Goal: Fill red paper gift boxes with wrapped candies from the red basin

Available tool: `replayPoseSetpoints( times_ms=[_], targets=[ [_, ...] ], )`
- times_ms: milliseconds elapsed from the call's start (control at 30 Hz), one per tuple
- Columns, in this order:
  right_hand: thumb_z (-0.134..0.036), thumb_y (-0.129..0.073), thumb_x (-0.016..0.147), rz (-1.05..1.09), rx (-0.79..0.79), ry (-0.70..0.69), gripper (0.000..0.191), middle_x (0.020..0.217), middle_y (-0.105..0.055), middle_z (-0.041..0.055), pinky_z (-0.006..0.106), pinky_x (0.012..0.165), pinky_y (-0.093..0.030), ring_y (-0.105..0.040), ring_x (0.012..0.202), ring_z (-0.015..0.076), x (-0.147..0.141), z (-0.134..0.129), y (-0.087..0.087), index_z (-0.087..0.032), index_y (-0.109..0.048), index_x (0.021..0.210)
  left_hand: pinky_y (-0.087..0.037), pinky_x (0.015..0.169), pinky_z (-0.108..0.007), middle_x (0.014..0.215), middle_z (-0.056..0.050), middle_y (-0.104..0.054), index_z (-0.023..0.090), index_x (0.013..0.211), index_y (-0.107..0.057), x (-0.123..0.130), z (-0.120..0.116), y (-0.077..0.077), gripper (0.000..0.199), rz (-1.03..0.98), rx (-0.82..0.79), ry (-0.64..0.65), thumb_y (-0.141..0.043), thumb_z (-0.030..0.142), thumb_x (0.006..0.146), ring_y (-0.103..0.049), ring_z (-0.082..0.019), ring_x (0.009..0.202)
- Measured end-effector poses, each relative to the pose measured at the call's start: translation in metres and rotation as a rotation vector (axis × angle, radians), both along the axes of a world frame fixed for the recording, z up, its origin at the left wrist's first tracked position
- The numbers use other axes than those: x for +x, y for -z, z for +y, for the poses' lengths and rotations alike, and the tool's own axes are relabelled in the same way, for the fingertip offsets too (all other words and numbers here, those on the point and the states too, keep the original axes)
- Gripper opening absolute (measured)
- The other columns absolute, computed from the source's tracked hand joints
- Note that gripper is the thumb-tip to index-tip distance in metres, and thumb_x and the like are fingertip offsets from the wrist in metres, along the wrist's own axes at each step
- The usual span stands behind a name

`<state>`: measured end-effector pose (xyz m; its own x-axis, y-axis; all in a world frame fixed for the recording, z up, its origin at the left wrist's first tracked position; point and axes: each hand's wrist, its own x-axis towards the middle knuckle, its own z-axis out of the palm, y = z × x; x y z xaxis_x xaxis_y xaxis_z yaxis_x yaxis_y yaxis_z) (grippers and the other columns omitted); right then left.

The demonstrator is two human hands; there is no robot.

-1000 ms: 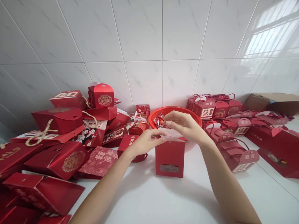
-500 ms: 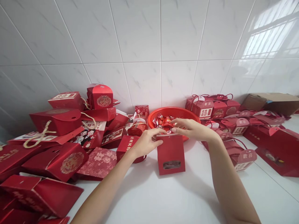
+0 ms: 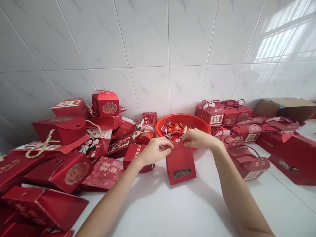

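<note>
A red paper gift box [image 3: 181,160] with a small clear window low on its front stands upright on the white tabletop [image 3: 172,210]. My left hand [image 3: 156,149] pinches the left end of its top edge between thumb and fingers. At the right end of that edge, my right hand [image 3: 198,139] grips the flap with closed fingertips. Both hands hold the top strip pressed flat. Just behind the box sits a red plastic basket [image 3: 203,126], with wrapped candies [image 3: 175,128] inside it.
Red gift boxes [image 3: 61,128] are heaped on the left, some with rope handles. Several handled boxes [image 3: 213,115] stand in rows at the right, with a large red box [image 3: 291,156] beyond them. A cardboard box [image 3: 283,107] lies at the back right, against the tiled wall [image 3: 148,36].
My right hand has come down from above the box and its fingers have closed on the top flap. The top edge now looks folded together, and the box has turned slightly.
</note>
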<state>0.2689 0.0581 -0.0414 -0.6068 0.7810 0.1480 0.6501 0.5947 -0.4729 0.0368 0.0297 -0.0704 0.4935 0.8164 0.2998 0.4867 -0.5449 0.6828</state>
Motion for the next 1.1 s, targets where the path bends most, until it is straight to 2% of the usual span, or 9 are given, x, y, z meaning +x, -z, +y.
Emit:
replayPoseSetpoints(
  times_ms=[200,300,433,533,667,767,833,933,1100],
  targets=[
    [-0.014,-0.059,0.079,-0.005,0.018,-0.113,0.017,0.055,-0.051,-0.0036,0.024,0.054,-0.03,-0.041,0.052,0.0098,0.002,-0.003,-0.008,-0.018,-0.062,0.063,-0.055,0.085,-0.032,0.113,-0.005,-0.073,0.023,0.108,-0.074,-0.004,0.0,-0.001,0.028,-0.024,-0.038,0.018,-0.061,0.018,0.083,-0.065,-0.023,0.104],
    [-0.019,-0.062,0.084,0.152,0.07,-0.141,0.01,0.069,-0.063,0.0,0.025,0.059,-0.037,-0.052,0.062,0.0122,0.006,-0.013,-0.02,-0.017,-0.07,0.078,-0.057,0.083,-0.032,0.115,-0.007,-0.071,0.025,0.129,-0.063,-0.008,-0.002,-0.004,0.048,-0.143,-0.074,0.017,-0.068,0.026,0.082,-0.065,-0.023,0.104],
    [-0.03,-0.062,0.09,0.442,0.247,-0.074,0.015,0.083,-0.07,0.003,0.026,0.065,-0.044,-0.059,0.073,0.0151,0.016,-0.037,-0.036,-0.018,-0.071,0.087,-0.059,0.078,-0.033,0.103,-0.006,-0.071,0.023,0.132,-0.058,-0.013,-0.006,-0.013,0.059,-0.413,-0.084,-0.002,-0.076,0.035,0.077,-0.069,-0.021,0.089],
    [-0.033,-0.064,0.091,0.655,0.425,0.101,0.015,0.079,-0.067,0.0018,0.027,0.061,-0.045,-0.059,0.071,0.0151,0.028,-0.059,-0.045,-0.02,-0.071,0.086,-0.06,0.083,-0.035,0.101,-0.007,-0.073,0.022,0.126,-0.061,-0.016,-0.009,-0.019,0.054,-0.537,-0.075,0.038,-0.078,0.034,0.077,-0.07,-0.022,0.093],
    [-0.033,-0.072,0.086,0.923,0.775,0.462,0.011,0.068,-0.061,-0.0004,0.026,0.048,-0.042,-0.055,0.055,0.0126,0.056,-0.088,-0.055,-0.021,-0.071,0.085,-0.059,0.09,-0.038,0.099,-0.007,-0.075,0.02,0.113,-0.067,-0.019,-0.009,-0.021,0.043,-0.527,-0.119,0.044,-0.08,0.035,0.075,-0.07,-0.023,0.097],
    [-0.029,-0.075,0.08,0.933,1.069,0.723,0.011,0.063,-0.06,-0.0001,0.026,0.04,-0.038,-0.051,0.046,0.0111,0.088,-0.104,-0.061,-0.018,-0.073,0.082,-0.059,0.089,-0.039,0.097,-0.007,-0.075,0.019,0.11,-0.069,-0.019,-0.007,-0.021,0.044,-0.491,-0.129,0.021,-0.082,0.039,0.073,-0.071,-0.024,0.095],
    [-0.029,-0.073,0.079,0.836,1.193,0.865,0.012,0.066,-0.063,0.0029,0.028,0.044,-0.043,-0.055,0.048,0.0132,0.115,-0.111,-0.061,-0.017,-0.073,0.082,-0.06,0.085,-0.038,0.097,-0.008,-0.076,0.019,0.107,-0.071,-0.018,-0.007,-0.022,0.042,-0.47,-0.133,0.028,-0.082,0.042,0.073,-0.071,-0.024,0.092],
    [-0.03,-0.068,0.077,0.614,1.218,1.062,0.014,0.074,-0.068,0.0071,0.032,0.05,-0.047,-0.058,0.053,0.0165,0.159,-0.116,-0.049,-0.017,-0.073,0.081,-0.06,0.079,-0.035,0.094,-0.008,-0.076,0.019,0.099,-0.073,-0.017,-0.008,-0.025,0.033,-0.436,-0.137,0.065,-0.079,0.041,0.076,-0.071,-0.023,0.087],
    [-0.023,-0.065,0.071,0.33,0.82,1.344,0.002,0.06,-0.06,0.0049,0.037,0.065,-0.045,-0.055,0.055,0.02,0.208,-0.118,-0.011,-0.021,-0.064,0.07,-0.06,0.073,-0.031,0.092,-0.008,-0.076,0.02,0.094,-0.076,-0.016,-0.01,-0.027,0.025,-0.36,-0.137,0.11,-0.077,0.039,0.078,-0.07,-0.022,0.084]
  ],
)
